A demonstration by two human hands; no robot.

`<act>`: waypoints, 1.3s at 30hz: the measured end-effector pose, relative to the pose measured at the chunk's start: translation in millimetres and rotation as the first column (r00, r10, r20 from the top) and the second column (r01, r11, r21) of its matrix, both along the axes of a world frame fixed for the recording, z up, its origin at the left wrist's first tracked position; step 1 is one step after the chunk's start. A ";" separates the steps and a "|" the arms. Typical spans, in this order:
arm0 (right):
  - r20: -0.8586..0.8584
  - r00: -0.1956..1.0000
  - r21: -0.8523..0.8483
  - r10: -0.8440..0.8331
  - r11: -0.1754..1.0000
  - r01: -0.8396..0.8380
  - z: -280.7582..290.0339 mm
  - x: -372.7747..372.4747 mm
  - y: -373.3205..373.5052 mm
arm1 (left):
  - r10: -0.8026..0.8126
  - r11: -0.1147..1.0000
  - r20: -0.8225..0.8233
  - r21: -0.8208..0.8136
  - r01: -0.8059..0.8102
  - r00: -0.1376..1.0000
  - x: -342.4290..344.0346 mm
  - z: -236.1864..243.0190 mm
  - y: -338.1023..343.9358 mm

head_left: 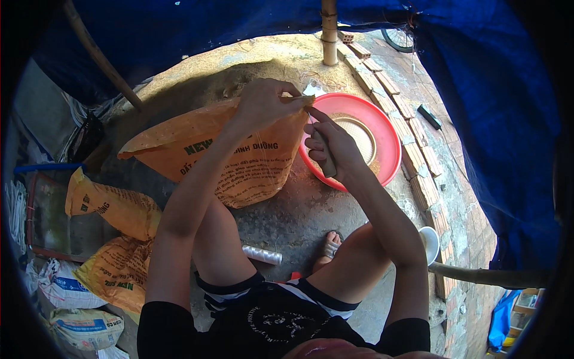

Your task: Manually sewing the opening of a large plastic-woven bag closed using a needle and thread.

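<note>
My left hand [268,103] pinches the top right corner of a large orange printed sack [239,158], which stands upright and looks filled. Close beside that corner, my right hand [335,139] is closed round a tool with a thick grey-brown handle [324,157]. Its handle slants down out of my fist. The working end is too small to make out, but a thin light line, perhaps thread, shows near the sack's corner. Behind my right hand lies a red-pink round basin [391,140] holding a round sieve [359,136] and some grainy material.
More orange sacks [113,209] lie at my left, with white bags [86,329] below them. A spool of white thread [262,255] rests on the floor between my legs. Bricks [418,164] form a low edge at right. A bamboo post [329,36] and blue tarps [472,119] surround the place.
</note>
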State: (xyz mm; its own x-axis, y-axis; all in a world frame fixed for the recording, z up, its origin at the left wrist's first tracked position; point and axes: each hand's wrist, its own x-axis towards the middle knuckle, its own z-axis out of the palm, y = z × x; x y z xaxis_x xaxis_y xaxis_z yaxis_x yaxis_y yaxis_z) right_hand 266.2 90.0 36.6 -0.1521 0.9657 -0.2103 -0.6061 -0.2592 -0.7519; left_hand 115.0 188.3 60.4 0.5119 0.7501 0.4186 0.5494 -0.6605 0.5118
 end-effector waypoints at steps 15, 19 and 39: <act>0.058 0.997 -0.038 0.043 0.998 -0.040 9.3 -3.3 -3.0 | 0.104 0.982 0.000 -0.161 -0.103 0.995 -1.3 -3.7 7.2; 0.457 0.890 0.147 0.000 0.986 -0.076 -5.4 2.2 -2.0 | 0.098 0.984 -0.032 -0.145 -0.102 0.995 -1.4 2.3 3.5; 0.951 0.308 0.132 -0.014 0.922 -0.365 -2.9 19.3 6.6 | 0.078 0.966 -0.033 -0.245 -0.083 0.996 -6.5 0.3 7.0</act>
